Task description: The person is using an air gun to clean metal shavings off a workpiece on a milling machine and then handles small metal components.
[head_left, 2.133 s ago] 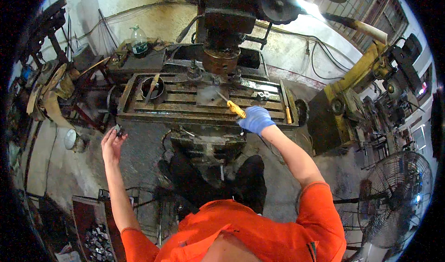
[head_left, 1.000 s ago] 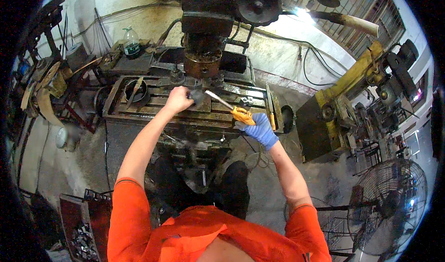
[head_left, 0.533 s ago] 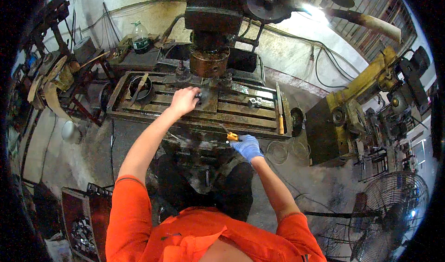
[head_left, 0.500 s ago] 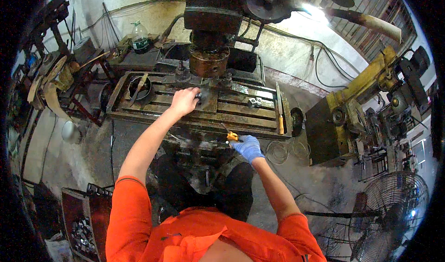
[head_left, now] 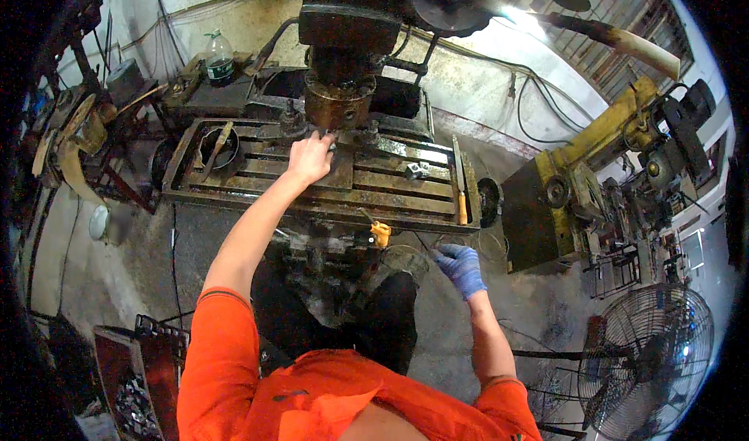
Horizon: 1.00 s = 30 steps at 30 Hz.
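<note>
My bare left hand point(head_left: 310, 160) is closed on a small metal piece point(head_left: 332, 147) above the slotted machine table point(head_left: 296, 195), just below the round spindle head point(head_left: 340, 101). Its fingers hide most of that piece. In a blue glove, my right hand point(head_left: 460, 271) is off the table's front edge on the right. Its fingers curl by the end of a thin dark rod-like thing, whose kind I cannot make out. A yellow air gun point(head_left: 380, 234) with a thin metal nozzle sits at the table's front edge, apart from the glove.
Small metal blocks point(head_left: 417, 171) and a wooden-handled file point(head_left: 462, 203) lie on the table's right part. At its left, a brush point(head_left: 218, 146) lies across a round can point(head_left: 228, 160). A caged fan point(head_left: 651, 363) stands at lower right, a yellow machine point(head_left: 577, 160) beyond.
My right hand has let go of the yellow air gun and moved right and toward me. My left hand stays below the spindle, its fingers now nearer to it. The view has shifted slightly.
</note>
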Available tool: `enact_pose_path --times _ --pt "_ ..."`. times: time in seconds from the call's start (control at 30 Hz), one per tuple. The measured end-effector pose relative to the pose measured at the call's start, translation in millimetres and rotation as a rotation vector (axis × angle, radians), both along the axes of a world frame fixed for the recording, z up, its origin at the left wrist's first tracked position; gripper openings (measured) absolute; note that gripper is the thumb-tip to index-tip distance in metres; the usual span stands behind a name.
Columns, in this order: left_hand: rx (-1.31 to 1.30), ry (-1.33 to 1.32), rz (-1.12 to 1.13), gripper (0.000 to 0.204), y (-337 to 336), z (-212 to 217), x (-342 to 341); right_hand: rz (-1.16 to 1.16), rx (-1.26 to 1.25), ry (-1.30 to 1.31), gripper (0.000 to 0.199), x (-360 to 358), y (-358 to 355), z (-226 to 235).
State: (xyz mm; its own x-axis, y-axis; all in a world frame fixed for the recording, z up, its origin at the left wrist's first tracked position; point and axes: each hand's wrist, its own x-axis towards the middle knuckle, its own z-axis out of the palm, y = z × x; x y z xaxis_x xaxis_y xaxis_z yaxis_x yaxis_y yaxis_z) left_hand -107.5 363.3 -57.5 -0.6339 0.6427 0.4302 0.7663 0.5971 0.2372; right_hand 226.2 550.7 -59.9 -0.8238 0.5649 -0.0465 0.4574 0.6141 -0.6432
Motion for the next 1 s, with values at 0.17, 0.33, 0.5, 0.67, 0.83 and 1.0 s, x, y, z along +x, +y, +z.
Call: enact_pose_path --times 0.17,0.33,0.5,0.67,0.83,1.0 --pt "-0.028 0.072 -0.039 0.027 -12.4 3.8 0.1 -0.045 -0.127 0.064 0.027 15.8 4.8 -14.5" --pt "-0.41 -0.032 -0.087 0.03 1.6 40.0 1.7 0.03 -0.085 0.045 0.029 17.6 -5.7 -2.7" --pt "-0.481 -0.05 0.03 0.034 5.1 47.9 0.3 0.076 -0.111 0.096 0.037 28.0 -20.0 11.2" --pt "-0.225 -0.222 0.041 0.037 1.3 35.9 -3.2 -0.041 -0.154 -0.024 0.039 50.9 -8.5 -2.8" --pt "0.132 -0.593 -0.255 0.013 -7.9 33.5 -14.1 -0.09 -0.184 0.027 0.037 66.5 -10.5 -11.5" --pt "0.311 -0.848 -0.204 0.013 -7.8 18.5 -23.0 -0.104 -0.183 0.077 0.035 68.5 -18.7 -16.9"
